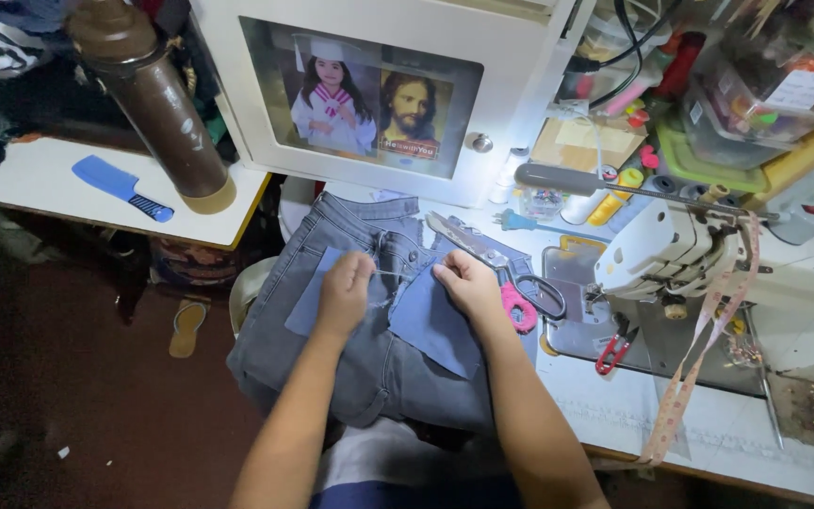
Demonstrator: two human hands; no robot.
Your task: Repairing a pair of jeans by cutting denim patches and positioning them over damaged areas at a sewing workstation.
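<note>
Jeans [369, 368], dark grey denim, bunched over the near left edge of the sewing table [614, 415], waistband turned away toward the far side. Faded along the seams, frayed at a worn spot near the middle. Flanked there by two blue cloth patches: one [305, 303] under the left wrist, a larger one [435, 328] under the right.

Left hand [346, 292] closed in a pinch, fingertips drawn together just at the frayed spot. Right hand [468, 283] curled, fingertips pressing down on the denim beside the larger patch. Cannot tell whether a thread or a pin sits between the two.

Looks like the fitting step: fabric being smoothed and a patch lined up over the wear, nothing stitched yet. Calls for a flat, unwrinkled lie of the denim and a firm hold at the patch edge so it does not slide.

Just past the right hand, big scissors [496, 264] with a pink handle ring, lying on the cloth. Further right, red snips [611, 351], a tape measure [699, 349] hanging over the white sewing machine [671, 250]. Toward the far edge, yellow thread spools [614, 200] and a white cabinet [511, 113]. On the side table at the far left, a blue comb [120, 186] and a brown flask [157, 104].
</note>
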